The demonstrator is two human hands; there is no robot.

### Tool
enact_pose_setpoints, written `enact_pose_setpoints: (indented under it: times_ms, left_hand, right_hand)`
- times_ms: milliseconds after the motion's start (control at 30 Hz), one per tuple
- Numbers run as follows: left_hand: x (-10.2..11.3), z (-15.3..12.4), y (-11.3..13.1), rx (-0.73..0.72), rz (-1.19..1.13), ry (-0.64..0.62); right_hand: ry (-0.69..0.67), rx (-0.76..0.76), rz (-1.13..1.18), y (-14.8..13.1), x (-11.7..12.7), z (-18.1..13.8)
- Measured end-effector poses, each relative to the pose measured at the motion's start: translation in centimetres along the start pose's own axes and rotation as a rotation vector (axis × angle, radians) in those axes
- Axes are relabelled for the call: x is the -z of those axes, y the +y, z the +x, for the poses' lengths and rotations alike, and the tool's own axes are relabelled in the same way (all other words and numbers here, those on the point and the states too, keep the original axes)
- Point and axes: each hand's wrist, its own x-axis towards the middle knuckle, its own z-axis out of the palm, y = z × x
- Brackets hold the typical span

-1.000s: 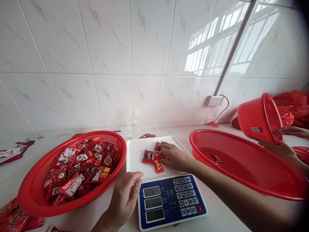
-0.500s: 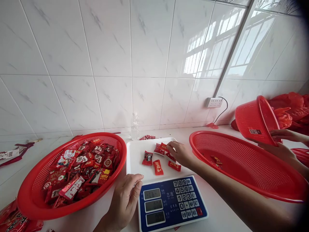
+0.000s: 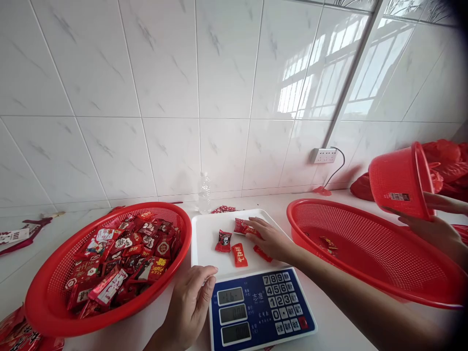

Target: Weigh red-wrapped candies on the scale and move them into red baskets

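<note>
Where the sweets lie: a few red sweets [image 3: 240,255] and one darker sweet [image 3: 223,241] are spread out on a white tray [image 3: 208,261].
Right hand [image 3: 272,239]: palm down on some sweets at the tray's right side. Its fingers are loose and stretched out, not in a fist. It hides what is under it, so I cannot tell if it has hold of one.
Left hand [image 3: 192,295]: by the tray's near left corner, fingers half bent, thumb a little apart. Nothing shows in it.
Scale [image 3: 263,312]: the tray's blue front part, with number keys and three little screens.
In the way: the right arm [image 3: 340,290] reaches between the scale and the right basket [image 3: 369,253] and covers the tray's near right corner.
Left basket [image 3: 46,297]: big and red, just beside the tray, piled with wrapped sweets [image 3: 127,243].
Right basket: long and red, with a small wrapper [image 3: 329,243] inside.
Behind the tray: a clear bottle [image 3: 204,192] stands near the tiled wall [image 3: 168,156].
Other person: two hands [image 3: 437,231] hold a smaller red basket [image 3: 389,175], tipped, over the right basket's far side.
Far right: red bags [image 3: 444,158] in a heap.
On the wall: a white socket [image 3: 324,156] with a cord.
Bottom left: red packets [image 3: 22,331] on the table [image 3: 329,326].
</note>
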Motion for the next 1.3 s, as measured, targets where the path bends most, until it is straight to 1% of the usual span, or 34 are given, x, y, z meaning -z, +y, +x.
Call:
enact_pose_setpoints:
  times_ms: [100, 233, 367, 533, 633, 733, 867, 1000, 1067, 1167, 1233, 1300]
  left_hand:
    - [0.0, 0.0, 0.0, 0.003, 0.005, 0.002]
    - [0.0, -0.1, 0.1, 0.007, 0.01, -0.005]
    - [0.1, 0.1, 0.2, -0.001, 0.004, -0.001]
    - [0.0, -0.1, -0.1, 0.004, 0.01, -0.001]
    - [0.0, -0.3, -0.3, 0.021, 0.014, -0.01]
    - [0.0, -0.3, -0.4, 0.021, 0.014, -0.01]
    - [0.1, -0.1, -0.1, 0.003, 0.018, 0.005]
    - [0.1, 0.0, 0.2, 0.007, 0.017, 0.008]
    - [0.1, 0.1, 0.2, 0.009, 0.009, 0.005]
    - [0.1, 0.1, 0.2, 0.014, -0.004, -0.004]
    - [0.1, 0.1, 0.2, 0.013, -0.01, -0.007]
    - [0.1, 0.1, 0.2, 0.009, -0.019, -0.011]
  right_hand:
    - [-0.094, 0.02, 0.0, -0.7, 0.1, -0.4]
    - [-0.172, 0.067, 0.0, -1.5, 0.3, -0.7]
    - [-0.22, 0.114, 0.001, -2.5, 0.6, -0.9]
    - [-0.249, 0.123, -0.001, -3.6, 0.5, -0.7]
    - [-0.285, 0.181, -0.007, -3.9, 0.3, -0.4]
    - [-0.285, 0.24, -0.04, -4.1, 0.1, -0.2]
    - [-0.288, 0.278, -0.045, -4.3, 0.3, 0.0]
    - [-0.221, 0.295, 0.011, -4.2, 0.9, 0.0]
    - [-0.173, 0.275, 0.008, -3.9, 1.1, -0.1]
    - [-0.117, 0.177, -0.017, -3.1, 1.0, -0.5]
    - [-0.112, 0.1, -0.028, -2.4, 0.8, -0.8]
    - [-0.141, 0.05, -0.032, -1.7, 0.6, -1.1]
